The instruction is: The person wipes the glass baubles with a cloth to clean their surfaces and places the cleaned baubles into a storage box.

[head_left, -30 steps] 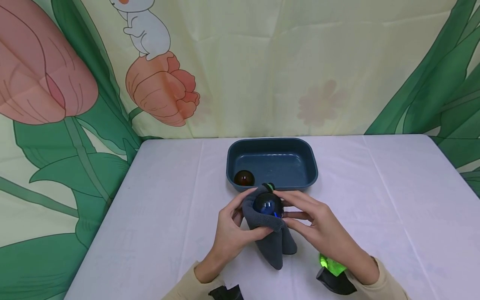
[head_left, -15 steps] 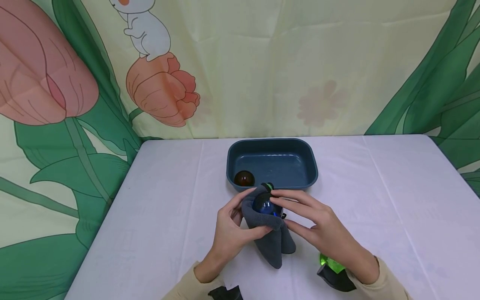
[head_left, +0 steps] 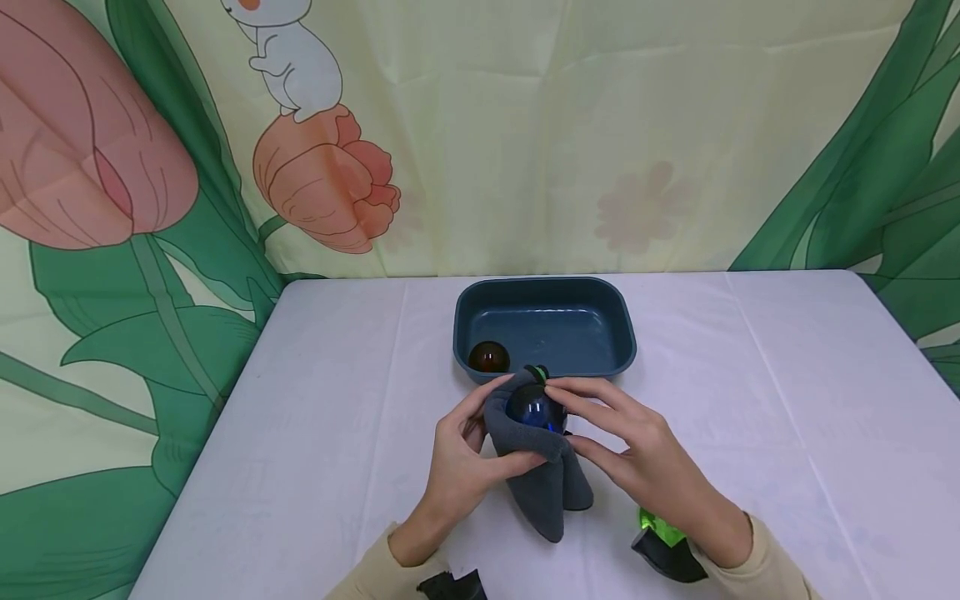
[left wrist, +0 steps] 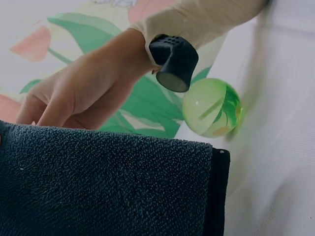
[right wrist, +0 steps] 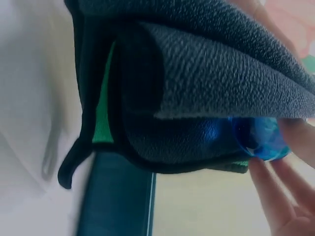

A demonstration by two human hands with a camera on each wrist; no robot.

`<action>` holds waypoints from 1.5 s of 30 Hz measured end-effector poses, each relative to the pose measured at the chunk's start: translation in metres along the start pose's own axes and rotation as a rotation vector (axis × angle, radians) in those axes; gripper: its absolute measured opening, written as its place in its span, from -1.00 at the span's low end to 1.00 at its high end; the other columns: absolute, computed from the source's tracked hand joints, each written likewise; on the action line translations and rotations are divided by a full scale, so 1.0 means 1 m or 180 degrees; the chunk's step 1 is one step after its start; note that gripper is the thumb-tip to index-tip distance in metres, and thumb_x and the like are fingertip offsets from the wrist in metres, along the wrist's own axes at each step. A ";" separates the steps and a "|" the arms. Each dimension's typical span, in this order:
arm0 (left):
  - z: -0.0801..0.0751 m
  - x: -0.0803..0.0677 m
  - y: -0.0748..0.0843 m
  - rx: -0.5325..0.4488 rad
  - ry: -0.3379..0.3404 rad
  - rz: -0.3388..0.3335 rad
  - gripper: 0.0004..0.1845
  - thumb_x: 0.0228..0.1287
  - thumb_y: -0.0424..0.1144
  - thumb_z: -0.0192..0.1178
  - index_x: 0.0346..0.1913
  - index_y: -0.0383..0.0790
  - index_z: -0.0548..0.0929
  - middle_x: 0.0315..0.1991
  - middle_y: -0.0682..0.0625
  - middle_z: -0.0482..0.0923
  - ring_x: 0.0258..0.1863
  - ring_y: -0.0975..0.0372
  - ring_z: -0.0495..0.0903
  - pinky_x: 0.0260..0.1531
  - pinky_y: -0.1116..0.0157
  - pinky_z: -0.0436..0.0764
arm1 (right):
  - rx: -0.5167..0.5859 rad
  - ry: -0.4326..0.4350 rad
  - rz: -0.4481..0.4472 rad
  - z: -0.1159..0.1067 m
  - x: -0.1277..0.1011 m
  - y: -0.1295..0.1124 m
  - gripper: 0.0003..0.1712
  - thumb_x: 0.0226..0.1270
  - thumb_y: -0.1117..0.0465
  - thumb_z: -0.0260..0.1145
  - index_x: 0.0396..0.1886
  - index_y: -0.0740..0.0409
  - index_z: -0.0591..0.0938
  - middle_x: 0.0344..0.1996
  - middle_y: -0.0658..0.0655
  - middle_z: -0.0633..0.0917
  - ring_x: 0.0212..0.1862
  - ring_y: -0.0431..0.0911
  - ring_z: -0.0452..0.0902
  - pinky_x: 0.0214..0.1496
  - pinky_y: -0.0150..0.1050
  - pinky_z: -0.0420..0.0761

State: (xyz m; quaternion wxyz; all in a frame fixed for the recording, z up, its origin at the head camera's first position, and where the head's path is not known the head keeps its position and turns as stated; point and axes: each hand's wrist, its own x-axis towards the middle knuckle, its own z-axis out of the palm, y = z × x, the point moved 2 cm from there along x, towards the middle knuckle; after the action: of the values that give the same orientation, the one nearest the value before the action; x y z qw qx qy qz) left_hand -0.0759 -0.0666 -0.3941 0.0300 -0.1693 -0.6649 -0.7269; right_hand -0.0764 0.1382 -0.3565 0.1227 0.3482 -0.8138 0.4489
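Compared with the preceding frame, your right hand (head_left: 633, 437) has moved its index and middle fingertips slightly right, exposing more of the glossy dark blue ball (head_left: 534, 407). Your left hand (head_left: 467, 454) keeps the same position.

Left-hand fingers: partly spread and curved around the folded dark grey plush cloth (head_left: 551, 496) with black binding, thumb on its near side. Right-hand fingers: parted and bent, fingertips and thumb pinching the ball at its right side. The ball sits in the fold of the cloth, between your two hands, just on the near side of the rectangular dark blue bin (head_left: 558, 329).

Inside the bin, at its near left corner, lies a glossy dark amber ball (head_left: 489, 357). A transparent bright green ball (left wrist: 211, 107) rests on the white cloth-covered table (head_left: 337, 417), near and right, partly hidden by your right forearm in the head view.
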 end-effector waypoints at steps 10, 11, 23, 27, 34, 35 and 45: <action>0.000 0.000 0.001 -0.0038 -0.0020 0.0122 -0.23 -0.01 -0.39 0.53 0.33 -0.25 0.47 0.24 -0.18 0.54 0.19 0.11 0.59 0.27 0.25 0.51 | 0.0597 -0.0154 0.0731 0.000 -0.001 0.005 -0.33 0.18 0.46 0.42 0.32 0.09 0.54 0.18 0.13 0.62 0.13 -0.23 0.60 0.00 -0.27 0.72; 0.000 0.000 0.002 -0.0041 -0.0010 0.0119 -0.23 -0.01 -0.41 0.53 0.33 -0.26 0.47 0.24 -0.19 0.54 0.19 0.11 0.59 0.26 0.26 0.52 | 0.0571 -0.0176 0.0720 0.000 -0.001 0.005 -0.33 0.19 0.45 0.42 0.32 0.07 0.54 0.19 0.12 0.62 0.13 -0.21 0.61 0.01 -0.26 0.72; -0.001 0.001 0.001 -0.0090 0.0026 0.0115 -0.24 -0.01 -0.45 0.51 0.32 -0.30 0.46 0.23 -0.23 0.53 0.18 0.14 0.60 0.24 0.25 0.54 | -0.0102 -0.0035 -0.0088 -0.002 0.002 -0.001 -0.09 -0.17 0.60 0.56 0.29 0.06 0.58 0.24 0.09 0.58 0.24 -0.14 0.53 0.22 -0.56 0.48; -0.001 0.000 0.000 -0.0117 -0.0009 0.0124 -0.25 0.01 -0.39 0.52 0.33 -0.26 0.47 0.24 -0.19 0.53 0.19 0.12 0.59 0.25 0.24 0.53 | -0.0139 0.0026 -0.0163 -0.001 0.001 -0.001 -0.08 -0.22 0.63 0.56 0.27 0.09 0.59 0.21 0.11 0.60 0.22 -0.12 0.55 0.21 -0.57 0.47; -0.001 0.000 0.001 -0.0086 -0.0046 0.0172 -0.25 0.04 -0.34 0.52 0.33 -0.26 0.46 0.23 -0.19 0.54 0.17 0.09 0.60 0.25 0.25 0.53 | -0.0110 -0.0107 0.0078 0.000 -0.002 0.000 -0.13 -0.08 0.57 0.54 0.30 0.06 0.57 0.25 0.06 0.56 0.27 -0.20 0.49 0.19 -0.52 0.52; -0.001 0.000 0.000 -0.0081 -0.0043 0.0158 -0.25 0.03 -0.33 0.53 0.33 -0.26 0.47 0.23 -0.19 0.54 0.17 0.10 0.60 0.25 0.25 0.52 | -0.0078 -0.0104 0.0104 0.000 -0.002 0.000 -0.14 -0.07 0.57 0.53 0.31 0.07 0.56 0.25 0.06 0.56 0.26 -0.20 0.50 0.17 -0.49 0.55; -0.001 0.000 -0.002 -0.0088 -0.0039 0.0156 -0.26 0.05 -0.33 0.52 0.33 -0.25 0.47 0.24 -0.18 0.53 0.20 0.09 0.58 0.27 0.26 0.51 | 0.0538 -0.0133 0.0789 0.002 -0.002 0.004 -0.31 0.18 0.47 0.42 0.33 0.07 0.53 0.18 0.15 0.62 0.07 -0.12 0.66 -0.03 -0.23 0.73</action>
State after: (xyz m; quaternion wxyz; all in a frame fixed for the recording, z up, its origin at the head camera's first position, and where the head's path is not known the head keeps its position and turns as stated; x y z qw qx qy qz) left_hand -0.0764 -0.0671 -0.3958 0.0413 -0.1904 -0.6506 -0.7340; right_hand -0.0776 0.1387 -0.3613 0.0196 0.2635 -0.8122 0.5201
